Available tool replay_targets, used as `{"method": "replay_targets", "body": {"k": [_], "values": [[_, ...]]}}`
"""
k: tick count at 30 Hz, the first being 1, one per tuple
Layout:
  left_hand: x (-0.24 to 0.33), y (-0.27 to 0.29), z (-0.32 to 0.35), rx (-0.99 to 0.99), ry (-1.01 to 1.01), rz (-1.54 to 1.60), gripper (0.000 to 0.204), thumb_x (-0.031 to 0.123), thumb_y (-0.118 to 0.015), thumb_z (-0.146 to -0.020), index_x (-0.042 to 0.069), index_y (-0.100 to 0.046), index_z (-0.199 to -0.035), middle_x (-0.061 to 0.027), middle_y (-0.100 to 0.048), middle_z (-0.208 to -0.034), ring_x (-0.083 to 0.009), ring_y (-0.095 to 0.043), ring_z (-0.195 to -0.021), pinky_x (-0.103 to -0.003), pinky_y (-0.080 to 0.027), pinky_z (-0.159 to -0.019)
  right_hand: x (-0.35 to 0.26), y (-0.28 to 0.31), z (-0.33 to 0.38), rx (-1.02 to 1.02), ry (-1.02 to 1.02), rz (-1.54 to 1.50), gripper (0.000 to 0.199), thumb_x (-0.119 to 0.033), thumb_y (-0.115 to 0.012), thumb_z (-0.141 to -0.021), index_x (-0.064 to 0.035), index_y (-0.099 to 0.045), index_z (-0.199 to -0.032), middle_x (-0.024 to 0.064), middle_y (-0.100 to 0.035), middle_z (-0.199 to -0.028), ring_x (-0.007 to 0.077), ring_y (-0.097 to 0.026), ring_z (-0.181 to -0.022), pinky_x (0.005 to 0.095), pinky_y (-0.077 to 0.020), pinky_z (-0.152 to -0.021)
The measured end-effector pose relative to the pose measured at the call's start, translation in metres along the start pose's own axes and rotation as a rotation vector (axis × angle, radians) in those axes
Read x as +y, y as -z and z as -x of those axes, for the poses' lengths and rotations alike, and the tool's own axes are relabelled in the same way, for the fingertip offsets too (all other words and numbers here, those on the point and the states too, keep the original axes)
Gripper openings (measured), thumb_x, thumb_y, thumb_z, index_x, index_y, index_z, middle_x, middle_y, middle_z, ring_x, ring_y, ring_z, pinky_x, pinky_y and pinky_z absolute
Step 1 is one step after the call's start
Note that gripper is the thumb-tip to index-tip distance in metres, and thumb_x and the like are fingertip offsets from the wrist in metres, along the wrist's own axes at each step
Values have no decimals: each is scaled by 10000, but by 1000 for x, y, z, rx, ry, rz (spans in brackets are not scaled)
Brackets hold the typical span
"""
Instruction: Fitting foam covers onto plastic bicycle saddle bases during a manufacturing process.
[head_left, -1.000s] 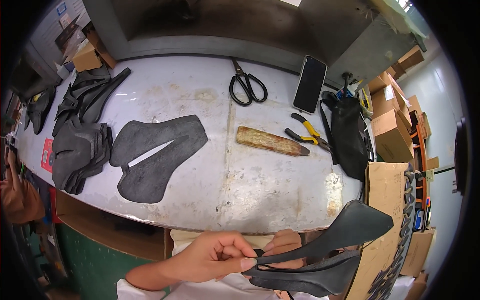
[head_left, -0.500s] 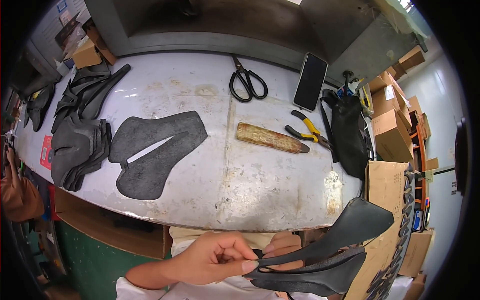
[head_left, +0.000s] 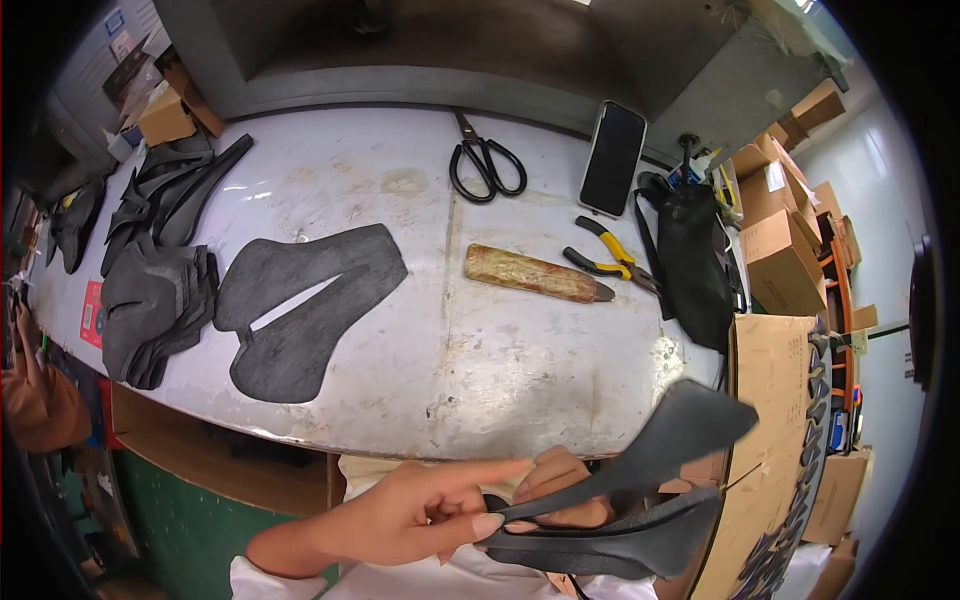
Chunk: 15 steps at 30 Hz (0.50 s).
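Observation:
Low in the view, close to my body, is a black bicycle saddle [head_left: 672, 440] with a narrow nose and two flared wings pointing right. My left hand [head_left: 412, 508] pinches the nose between thumb and curled fingers, with the index finger stretched along above it. Behind the nose, my right hand [head_left: 562, 490] is closed on the saddle, its fingers bent and partly hidden. On the table lies a flat dark grey saddle cover [head_left: 350, 330] with a long slit. Left of it sits a stack of similar grey pieces [head_left: 150, 310].
Black saddle-shaped parts [head_left: 180, 190] lie at the back left. Scissors [head_left: 485, 170], a phone [head_left: 614, 160], yellow-handled pliers [head_left: 615, 258] and a worn tan-handled tool [head_left: 530, 274] rest on the metal table [head_left: 520, 390]. A black pouch [head_left: 695, 265] and cardboard [head_left: 775, 420] stand right.
The saddle has shifted left and its upper wing is tilted differently. My left index finger has straightened out over the nose. My right fingers have come further over it.

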<state>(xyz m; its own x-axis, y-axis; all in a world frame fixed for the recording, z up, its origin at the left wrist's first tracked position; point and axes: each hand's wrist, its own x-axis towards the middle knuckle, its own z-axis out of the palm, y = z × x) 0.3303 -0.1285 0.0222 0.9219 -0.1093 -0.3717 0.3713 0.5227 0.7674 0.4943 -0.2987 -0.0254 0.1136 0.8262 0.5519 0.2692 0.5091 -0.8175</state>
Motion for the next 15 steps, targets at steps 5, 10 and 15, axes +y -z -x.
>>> {"method": "replay_targets", "body": {"k": [5, 10, 15], "values": [[-12, 2, 7, -75, -190, -321, 467, 104, -543, -992, 114, -448, -1449, -4, -609, -698, -40, -531, -562, -190, -404, -512, 16, -24, 33, 98, -207, -411, 202, -48, -729, -823, 18, -669, -1005, 107, -678, -812, 239, -651, -754, 363, -455, -611], [-11, 8, 7, -49, 51, 77, 441, 59, -525, -992, 89, -472, -1428, -15, -607, -724, -39, -521, -554, -184, -386, -508, 0, -4, 26, 181, -330, -360, 210, -46, -734, -819, 15, -669, -1009, 110, -681, -840, 238, -652, -783, 362, -466, -642], [-4, 4, 10, -49, 117, 112, 395, 11, -529, -964, 24, -529, -1359, -27, -625, -708, -38, -540, -546, -181, -398, -496, -55, -16, 69, 298, -496, -290, 221, -44, -741, -814, 13, -669, -1015, 113, -685, -875, 238, -654, -818, 360, -481, -682]]}}
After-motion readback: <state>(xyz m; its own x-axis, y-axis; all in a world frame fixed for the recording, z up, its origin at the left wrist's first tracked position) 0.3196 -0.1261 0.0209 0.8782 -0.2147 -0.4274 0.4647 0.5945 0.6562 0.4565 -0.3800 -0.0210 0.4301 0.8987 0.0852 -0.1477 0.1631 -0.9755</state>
